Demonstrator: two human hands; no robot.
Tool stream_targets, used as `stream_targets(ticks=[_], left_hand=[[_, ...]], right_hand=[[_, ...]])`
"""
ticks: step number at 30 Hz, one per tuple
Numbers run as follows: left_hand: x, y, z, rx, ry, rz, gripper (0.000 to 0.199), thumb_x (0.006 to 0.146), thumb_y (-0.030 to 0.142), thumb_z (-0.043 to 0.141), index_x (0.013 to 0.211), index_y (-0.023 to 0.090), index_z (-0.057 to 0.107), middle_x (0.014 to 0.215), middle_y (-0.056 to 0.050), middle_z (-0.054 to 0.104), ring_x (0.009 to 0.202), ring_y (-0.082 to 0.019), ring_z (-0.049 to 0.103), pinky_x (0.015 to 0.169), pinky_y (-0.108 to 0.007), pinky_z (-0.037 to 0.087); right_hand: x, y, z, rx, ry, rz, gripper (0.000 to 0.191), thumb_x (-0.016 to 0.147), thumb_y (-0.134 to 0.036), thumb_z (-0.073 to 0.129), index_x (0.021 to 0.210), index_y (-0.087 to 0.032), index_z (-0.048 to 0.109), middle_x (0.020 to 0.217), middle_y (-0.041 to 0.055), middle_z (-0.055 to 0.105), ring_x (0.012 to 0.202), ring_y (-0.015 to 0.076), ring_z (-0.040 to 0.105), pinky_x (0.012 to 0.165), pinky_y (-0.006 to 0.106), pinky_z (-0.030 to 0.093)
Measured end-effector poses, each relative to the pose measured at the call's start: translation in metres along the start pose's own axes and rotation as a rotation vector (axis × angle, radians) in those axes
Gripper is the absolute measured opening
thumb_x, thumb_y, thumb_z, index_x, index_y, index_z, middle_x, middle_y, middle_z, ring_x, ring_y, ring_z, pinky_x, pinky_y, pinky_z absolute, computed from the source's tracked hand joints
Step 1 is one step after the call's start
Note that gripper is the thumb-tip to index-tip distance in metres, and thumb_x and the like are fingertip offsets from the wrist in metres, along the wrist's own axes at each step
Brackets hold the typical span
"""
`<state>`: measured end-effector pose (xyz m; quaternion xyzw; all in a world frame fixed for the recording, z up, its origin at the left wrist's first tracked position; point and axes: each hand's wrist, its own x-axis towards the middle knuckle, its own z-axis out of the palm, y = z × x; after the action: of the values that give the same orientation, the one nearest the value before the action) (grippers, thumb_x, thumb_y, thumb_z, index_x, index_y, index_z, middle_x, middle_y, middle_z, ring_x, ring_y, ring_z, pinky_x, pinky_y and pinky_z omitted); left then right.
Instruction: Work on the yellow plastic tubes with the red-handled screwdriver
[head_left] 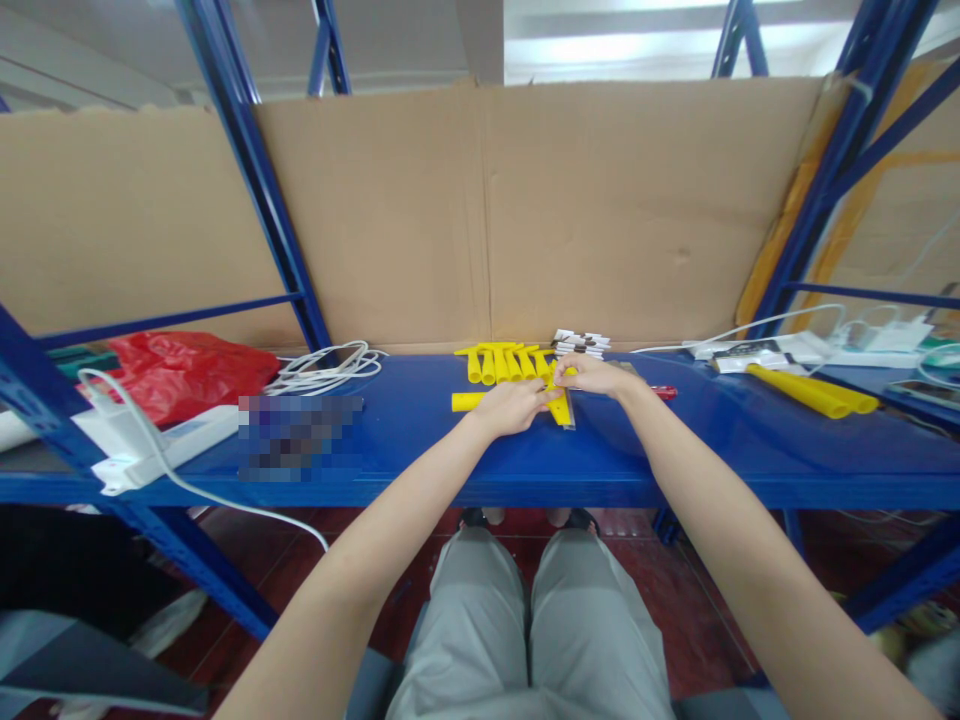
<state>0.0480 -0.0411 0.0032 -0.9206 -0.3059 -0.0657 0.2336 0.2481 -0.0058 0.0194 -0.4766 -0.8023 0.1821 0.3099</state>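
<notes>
On the blue shelf, my left hand (516, 405) presses its fingers on a yellow piece (559, 410). My right hand (589, 374) pinches the upper end of that same piece from the other side. A thin grey strip (571, 412) lies along the piece's right edge. Behind my left hand stands a row of several yellow tube-like parts (489, 368). A yellow tube (466, 402) lies flat at the left of my left hand. Small black-and-white items (583, 344) are stacked behind my right hand.
A red plastic bag (195, 375), white power strip (176, 443) and coiled white cable (326, 370) lie at left. A red tool (664, 392) is right of my right hand. Long yellow tubes (814, 390) lie farther right. Cardboard (637, 210) backs the blue shelf (405, 450).
</notes>
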Motion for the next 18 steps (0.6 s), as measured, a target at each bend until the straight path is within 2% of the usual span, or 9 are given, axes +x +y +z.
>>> stream_targets(ticks=[10, 18], left_hand=[[0.001, -0.001, 0.001, 0.006, 0.005, -0.008, 0.044, 0.100, 0.028, 0.037, 0.143, 0.026, 0.048, 0.114, -0.010, 0.063, 0.105, -0.022, 0.065, 0.078, -0.029, 0.053], [0.000, -0.001, 0.001, 0.010, 0.016, -0.051, 0.044, 0.101, 0.026, 0.035, 0.144, 0.025, 0.047, 0.119, -0.011, 0.062, 0.107, -0.023, 0.065, 0.080, -0.030, 0.052]], right_hand=[[0.009, 0.010, 0.006, 0.044, 0.011, 0.057, 0.014, 0.060, -0.007, 0.053, 0.057, -0.017, 0.062, 0.064, -0.0015, 0.064, 0.065, 0.0135, 0.056, 0.067, 0.024, 0.044], [0.003, -0.003, 0.015, 0.215, 0.079, 0.218, 0.011, 0.062, -0.009, 0.055, 0.060, -0.016, 0.062, 0.065, -0.0013, 0.062, 0.066, 0.0125, 0.053, 0.065, 0.023, 0.040]])
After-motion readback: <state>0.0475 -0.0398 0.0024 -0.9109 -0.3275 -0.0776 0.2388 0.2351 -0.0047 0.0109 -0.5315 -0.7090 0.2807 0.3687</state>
